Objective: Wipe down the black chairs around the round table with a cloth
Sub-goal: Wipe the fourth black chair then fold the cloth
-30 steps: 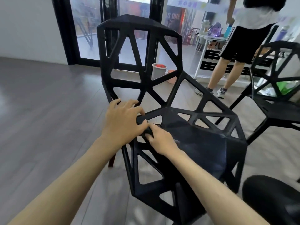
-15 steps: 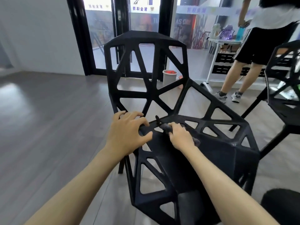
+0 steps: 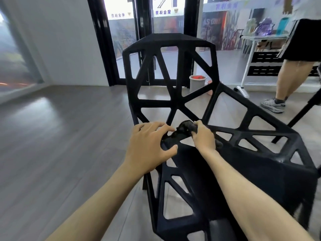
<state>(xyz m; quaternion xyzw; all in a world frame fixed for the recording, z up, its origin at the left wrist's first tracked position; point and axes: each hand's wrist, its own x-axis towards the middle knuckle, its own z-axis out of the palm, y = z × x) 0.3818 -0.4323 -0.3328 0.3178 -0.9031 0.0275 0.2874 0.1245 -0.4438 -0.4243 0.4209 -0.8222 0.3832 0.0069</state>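
A dark cloth (image 3: 185, 130) sits bunched on the bars where the seat of a black chair (image 3: 173, 101) meets its back, pinched in the curled fingers of the right hand (image 3: 203, 136). Over the last second that hand has carried the cloth from the seat's near-left edge up and inward toward the back, which suggests the seat frame is being worked bar by bar. The left hand (image 3: 149, 145) has kept its place, fingers spread and bent over the seat's left rim, steadying the chair and holding nothing else. Black cloth against black frame makes its full outline hard to trace; a fold may trail under the right wrist. The round table is out of shot. A second chair is cropped to a leg (image 3: 298, 115) at right, beside a bystander (image 3: 295, 66) seen only below the shoulders.
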